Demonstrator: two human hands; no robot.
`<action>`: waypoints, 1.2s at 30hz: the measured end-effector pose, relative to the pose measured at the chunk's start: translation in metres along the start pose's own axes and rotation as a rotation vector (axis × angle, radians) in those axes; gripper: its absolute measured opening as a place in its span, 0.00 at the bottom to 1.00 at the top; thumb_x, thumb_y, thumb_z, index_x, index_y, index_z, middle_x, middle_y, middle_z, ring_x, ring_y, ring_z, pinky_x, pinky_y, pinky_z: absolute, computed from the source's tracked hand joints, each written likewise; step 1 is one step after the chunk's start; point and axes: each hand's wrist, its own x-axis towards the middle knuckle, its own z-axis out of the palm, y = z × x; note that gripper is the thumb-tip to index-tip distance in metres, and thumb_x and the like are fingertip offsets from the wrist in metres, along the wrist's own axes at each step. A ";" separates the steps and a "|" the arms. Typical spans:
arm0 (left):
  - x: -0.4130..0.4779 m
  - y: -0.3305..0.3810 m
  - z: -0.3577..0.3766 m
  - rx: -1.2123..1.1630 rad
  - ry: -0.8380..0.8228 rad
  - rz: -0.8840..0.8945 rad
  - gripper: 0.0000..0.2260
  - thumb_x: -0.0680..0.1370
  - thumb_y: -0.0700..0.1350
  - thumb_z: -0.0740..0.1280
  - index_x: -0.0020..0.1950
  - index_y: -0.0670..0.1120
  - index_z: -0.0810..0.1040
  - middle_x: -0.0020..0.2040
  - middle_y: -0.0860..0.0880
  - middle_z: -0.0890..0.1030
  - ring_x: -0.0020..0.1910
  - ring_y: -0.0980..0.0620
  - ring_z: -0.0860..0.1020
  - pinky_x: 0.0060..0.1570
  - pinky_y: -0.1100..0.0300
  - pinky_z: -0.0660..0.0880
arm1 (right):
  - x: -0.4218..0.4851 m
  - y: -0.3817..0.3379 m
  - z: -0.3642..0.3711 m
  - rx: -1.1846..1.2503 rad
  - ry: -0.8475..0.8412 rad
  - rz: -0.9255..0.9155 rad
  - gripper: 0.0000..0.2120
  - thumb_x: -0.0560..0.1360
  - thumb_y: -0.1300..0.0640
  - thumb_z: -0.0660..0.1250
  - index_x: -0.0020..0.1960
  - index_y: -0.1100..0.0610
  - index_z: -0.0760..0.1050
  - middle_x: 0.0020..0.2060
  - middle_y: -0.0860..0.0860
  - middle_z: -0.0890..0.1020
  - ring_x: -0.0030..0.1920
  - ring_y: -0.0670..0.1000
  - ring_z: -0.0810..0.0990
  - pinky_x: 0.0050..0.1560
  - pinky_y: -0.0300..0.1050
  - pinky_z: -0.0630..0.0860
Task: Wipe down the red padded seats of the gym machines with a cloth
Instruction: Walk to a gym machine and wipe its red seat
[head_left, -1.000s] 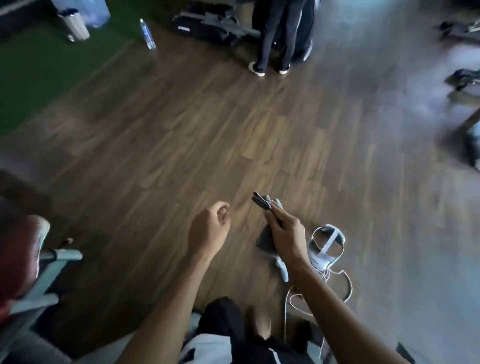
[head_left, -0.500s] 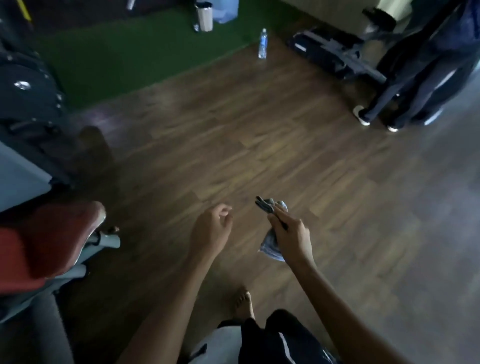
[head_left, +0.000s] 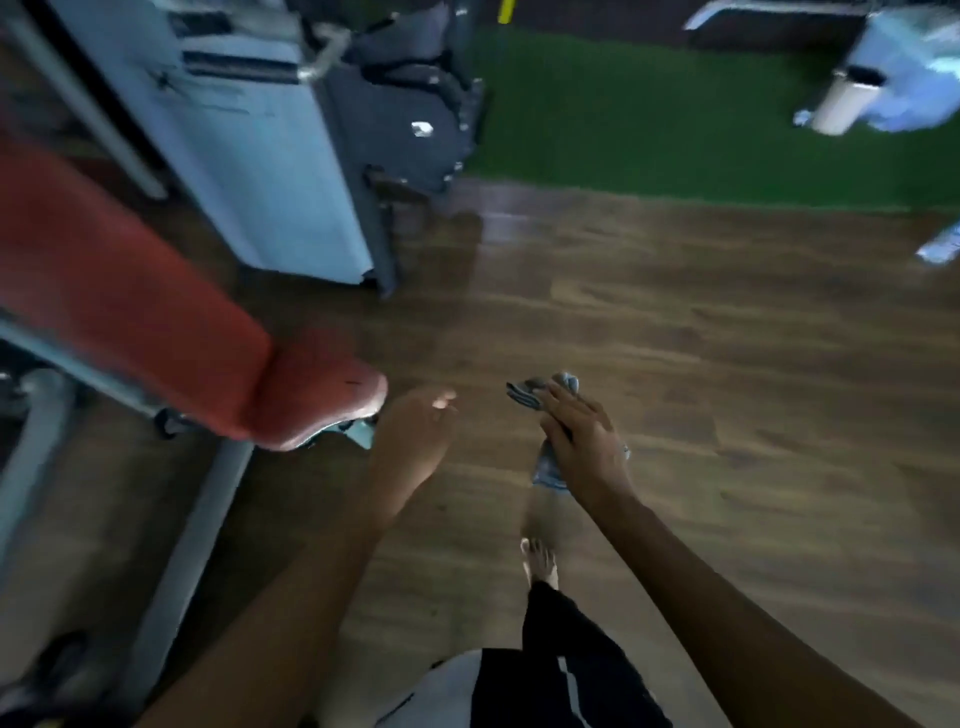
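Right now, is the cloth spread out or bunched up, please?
Bunched: the right hand grips the cloth, ends poking out above and below.

Dim wood-plank floor (head_left: 675, 338) meets green turf (head_left: 649, 114) beyond.

red seat (head_left: 156, 322) cut off at the left edge, cloth (head_left: 545, 388) partly hidden by the right hand (head_left: 582, 441), left hand (head_left: 415, 436) blurred

Your frame: brown wood-plank floor (head_left: 727, 364) across the middle and right. Green turf (head_left: 649, 114) along the top. Pale canister (head_left: 844, 101) on the turf, upper right, blurred. Plastic bottle (head_left: 940, 249) at right edge. Pale cabinet (head_left: 270, 171) upper left.
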 end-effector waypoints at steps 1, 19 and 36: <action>0.015 -0.001 -0.007 -0.014 0.067 -0.030 0.12 0.79 0.43 0.63 0.61 0.47 0.80 0.59 0.47 0.82 0.60 0.47 0.79 0.62 0.54 0.73 | 0.030 0.003 0.007 -0.005 -0.054 -0.040 0.15 0.78 0.61 0.67 0.64 0.56 0.80 0.64 0.48 0.79 0.63 0.55 0.77 0.65 0.50 0.71; 0.142 -0.098 -0.071 -0.177 0.578 -0.664 0.16 0.74 0.40 0.66 0.61 0.50 0.80 0.59 0.47 0.81 0.57 0.42 0.78 0.51 0.49 0.76 | 0.290 -0.068 0.221 -0.037 -0.710 -0.648 0.15 0.77 0.58 0.69 0.63 0.56 0.81 0.61 0.51 0.83 0.57 0.57 0.80 0.62 0.50 0.74; 0.326 -0.350 0.098 -0.200 0.755 -0.981 0.18 0.78 0.45 0.63 0.69 0.49 0.75 0.69 0.49 0.73 0.67 0.46 0.69 0.65 0.47 0.69 | 0.315 0.106 0.499 0.044 -0.971 -0.923 0.12 0.79 0.57 0.67 0.62 0.55 0.78 0.66 0.39 0.71 0.61 0.59 0.78 0.65 0.55 0.73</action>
